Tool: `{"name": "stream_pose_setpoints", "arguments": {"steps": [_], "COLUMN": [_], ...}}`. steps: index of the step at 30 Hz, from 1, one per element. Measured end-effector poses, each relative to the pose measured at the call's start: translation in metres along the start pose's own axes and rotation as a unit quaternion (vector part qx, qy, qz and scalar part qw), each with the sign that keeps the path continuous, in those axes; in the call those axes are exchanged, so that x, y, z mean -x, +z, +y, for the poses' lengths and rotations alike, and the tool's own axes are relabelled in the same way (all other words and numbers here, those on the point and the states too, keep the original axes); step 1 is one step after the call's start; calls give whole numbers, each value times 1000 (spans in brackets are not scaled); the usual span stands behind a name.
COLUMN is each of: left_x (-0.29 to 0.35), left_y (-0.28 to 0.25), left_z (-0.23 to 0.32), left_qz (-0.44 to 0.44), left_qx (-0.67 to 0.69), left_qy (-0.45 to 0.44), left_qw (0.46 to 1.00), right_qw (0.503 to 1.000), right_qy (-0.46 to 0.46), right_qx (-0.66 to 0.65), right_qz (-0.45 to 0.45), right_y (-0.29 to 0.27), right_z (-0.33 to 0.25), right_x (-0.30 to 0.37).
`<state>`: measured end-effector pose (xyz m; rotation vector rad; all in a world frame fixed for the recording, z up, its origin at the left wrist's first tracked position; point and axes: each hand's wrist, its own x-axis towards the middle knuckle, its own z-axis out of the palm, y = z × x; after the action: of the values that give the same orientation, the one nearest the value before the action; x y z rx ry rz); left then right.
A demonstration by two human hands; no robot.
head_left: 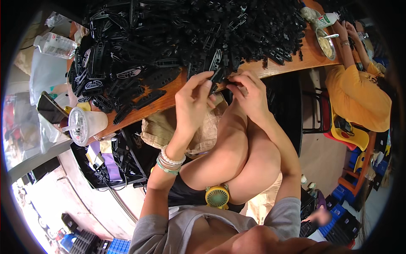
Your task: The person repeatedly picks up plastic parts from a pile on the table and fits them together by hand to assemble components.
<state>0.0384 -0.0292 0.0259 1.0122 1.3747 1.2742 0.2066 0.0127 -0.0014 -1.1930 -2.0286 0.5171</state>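
Observation:
My left hand pinches a long, slim black plastic part between thumb and fingertips, just over the near edge of the wooden table. Close beside it on the right, my right hand has its thumb and fingers pressed together. Something small and dark shows at those fingertips, too small to name; whether it joins the part in my left hand cannot be seen. Beyond both hands spreads a large heap of black plastic parts, some with pale outlined oval openings.
A lidded plastic cup with a straw and a phone stand at the table's left end, near a clear bottle. A yellow handheld fan lies by my lap. At right, a person in orange sits near a metal bowl.

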Motion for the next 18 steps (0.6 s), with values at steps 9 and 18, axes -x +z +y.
{"name": "stream_pose_setpoints", "arguments": {"steps": [9,18], "left_x": [2,5], "left_y": [-31,-34], "left_z": [-8,-11], "left_qz": [-80,-106], "left_qx": [363,482], "left_qy": [-84,-55], "left_qw": [924,868], "right_qw": [995,980], "right_qy": [-87,-68], "right_qx": [-26,-85], "right_qz": [32,165], "right_y": [-5,-27], "right_z": [-3,-32], "right_x": [-2,0]}}
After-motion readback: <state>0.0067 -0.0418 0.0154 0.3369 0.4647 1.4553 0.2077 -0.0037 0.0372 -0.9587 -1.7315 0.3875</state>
